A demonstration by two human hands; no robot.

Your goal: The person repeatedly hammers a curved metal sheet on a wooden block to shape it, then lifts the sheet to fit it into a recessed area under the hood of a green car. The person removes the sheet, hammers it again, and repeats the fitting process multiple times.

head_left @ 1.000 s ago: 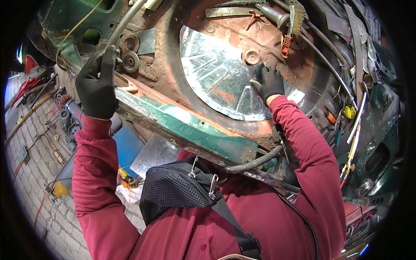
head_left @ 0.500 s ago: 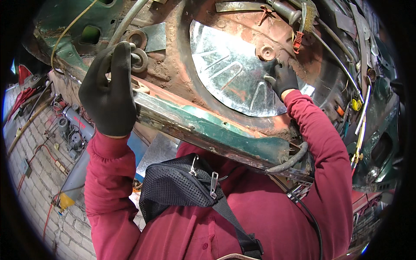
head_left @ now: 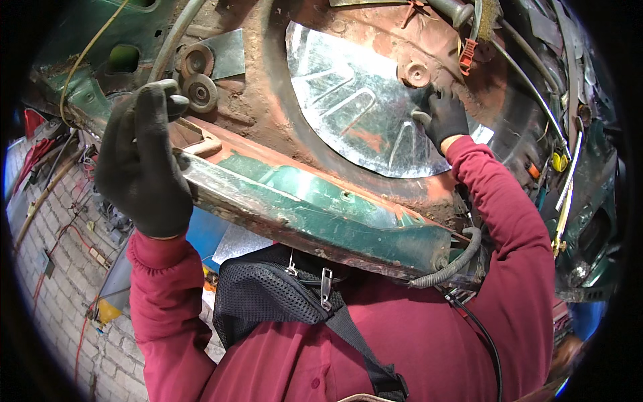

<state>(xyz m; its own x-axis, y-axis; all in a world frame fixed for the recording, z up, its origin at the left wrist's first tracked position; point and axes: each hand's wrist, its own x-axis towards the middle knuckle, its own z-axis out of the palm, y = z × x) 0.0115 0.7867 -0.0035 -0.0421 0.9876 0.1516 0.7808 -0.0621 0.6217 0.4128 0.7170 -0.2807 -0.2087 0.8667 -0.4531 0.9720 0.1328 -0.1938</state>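
Note:
A shiny half-round piece of sheet metal [head_left: 335, 100] with pressed ribs lies in the round, rust-brown well of a car body. At its straight edge, beside a round raised hub [head_left: 416, 74], is my right hand [head_left: 445, 119] in a black glove. Its thumb rests over the metal and its bent fingers reach past the edge; their tips are partly hidden. My left hand [head_left: 144, 161], also gloved, is raised over the green body edge [head_left: 321, 214]. Its fingers are bent but apart, with nothing visible between them, near two abrasive discs [head_left: 200, 92].
A small flat metal offcut [head_left: 228, 53] lies beside the discs. A red clamp-like piece [head_left: 467, 57] and a handled tool [head_left: 453, 12] lie at the far side. A corrugated hose [head_left: 452, 261] hangs off the near edge. Grey brick paving [head_left: 53, 295] shows at left.
My left hand has shifted left and slightly down, away from the discs, and its fingertips have curled more. My right hand stays at the sheet metal's edge. The view has shifted slightly.

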